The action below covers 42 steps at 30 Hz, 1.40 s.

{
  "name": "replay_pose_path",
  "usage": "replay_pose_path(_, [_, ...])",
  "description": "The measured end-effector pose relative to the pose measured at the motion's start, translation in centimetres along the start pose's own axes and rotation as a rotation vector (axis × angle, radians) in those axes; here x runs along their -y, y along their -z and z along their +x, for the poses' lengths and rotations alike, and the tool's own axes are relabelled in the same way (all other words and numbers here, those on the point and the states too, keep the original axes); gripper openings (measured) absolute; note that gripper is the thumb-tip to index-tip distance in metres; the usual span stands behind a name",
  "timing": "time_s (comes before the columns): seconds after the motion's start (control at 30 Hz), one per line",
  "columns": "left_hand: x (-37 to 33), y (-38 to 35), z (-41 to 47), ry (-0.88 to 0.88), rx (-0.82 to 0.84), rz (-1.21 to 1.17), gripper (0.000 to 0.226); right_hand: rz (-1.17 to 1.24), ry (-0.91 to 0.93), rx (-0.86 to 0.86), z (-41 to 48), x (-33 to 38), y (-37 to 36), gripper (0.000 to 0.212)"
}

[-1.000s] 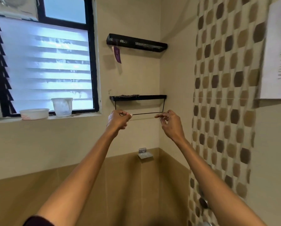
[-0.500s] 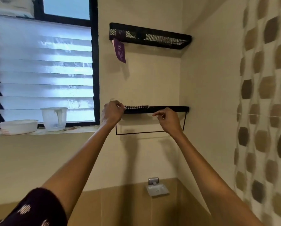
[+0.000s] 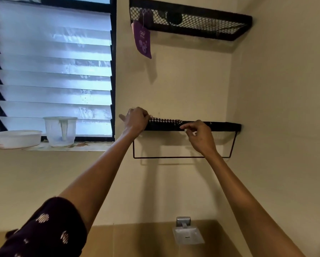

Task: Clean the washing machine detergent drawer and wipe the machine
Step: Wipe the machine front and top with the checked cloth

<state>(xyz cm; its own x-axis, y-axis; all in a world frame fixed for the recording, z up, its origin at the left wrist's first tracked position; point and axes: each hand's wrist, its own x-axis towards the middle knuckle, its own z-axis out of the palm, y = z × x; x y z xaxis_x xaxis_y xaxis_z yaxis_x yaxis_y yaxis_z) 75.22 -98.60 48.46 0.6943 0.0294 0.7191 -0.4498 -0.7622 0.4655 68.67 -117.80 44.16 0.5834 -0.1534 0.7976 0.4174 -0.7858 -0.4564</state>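
A folded black-and-white checkered cloth (image 3: 164,120) lies on the lower black wall shelf (image 3: 224,126). My left hand (image 3: 137,119) is at the shelf's left end, fingers curled over the cloth's left end. My right hand (image 3: 200,138) is raised in front of the shelf. Its thumb and forefinger pinch at the shelf's front rim, by the cloth's right end. No washing machine or detergent drawer is in view.
An upper black mesh shelf (image 3: 201,25) carries a hanging purple tag (image 3: 142,41). On the window sill to the left stand a clear measuring jug (image 3: 60,131) and a white bowl (image 3: 16,139). A metal soap dish (image 3: 188,235) is fixed to the wall below, and a side wall closes the corner on the right.
The view has moved closer and tilted up. Both hands rose from below the lower shelf to its edge; the left now grips the cloth's end.
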Motion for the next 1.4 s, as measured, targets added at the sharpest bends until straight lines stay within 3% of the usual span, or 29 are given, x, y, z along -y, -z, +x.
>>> replay_pose_path(0.2, [-1.4, -0.1, -0.1, 0.002, -0.182, -0.362, 0.026, 0.083, 0.014, -0.057, 0.9, 0.7, -0.6, 0.029])
replay_pose_path(0.4, [-3.0, 2.9, -1.2, -0.151, -0.311, -0.549, 0.020, 0.282, -0.032, -0.019, 1.4, 3.3, -2.1, 0.059])
replay_pose_path(0.53, [-2.5, 6.1, -2.9, -0.243, -0.334, -0.650, 0.015, 0.365, 0.066, -0.206, 0.9, 5.9, -3.1, 0.044])
replay_pose_path(0.63, [-0.9, 10.0, -4.5, -0.197, -0.271, -0.642, 0.014, 0.522, 0.141, -0.251, -0.1, 8.9, -4.3, 0.034])
replay_pose_path(0.83, [5.7, 18.0, -9.5, 0.162, 0.067, -0.664, 0.027, 0.811, 0.136, 0.124, -4.6, 14.1, -8.8, 0.029])
replay_pose_path(0.93, [9.3, 21.0, -13.1, 0.287, 0.125, -0.599, 0.030, 0.813, 0.114, 0.305, -7.2, 17.0, -12.8, 0.027])
replay_pose_path(1.1, [15.1, 27.4, -19.1, 0.440, -0.068, -0.435, 0.030, 0.796, 0.135, 0.555, -12.2, 24.6, -17.6, 0.038])
replay_pose_path(1.23, [19.5, 35.3, -24.8, 0.482, -0.263, -0.249, 0.030, 0.842, 0.281, 0.620, -17.3, 32.7, -18.7, 0.046])
replay_pose_path(1.4, [22.3, 47.5, -34.8, 0.476, -0.355, -0.062, 0.020, 0.914, 0.350, 0.725, -26.0, 44.4, -19.2, 0.057])
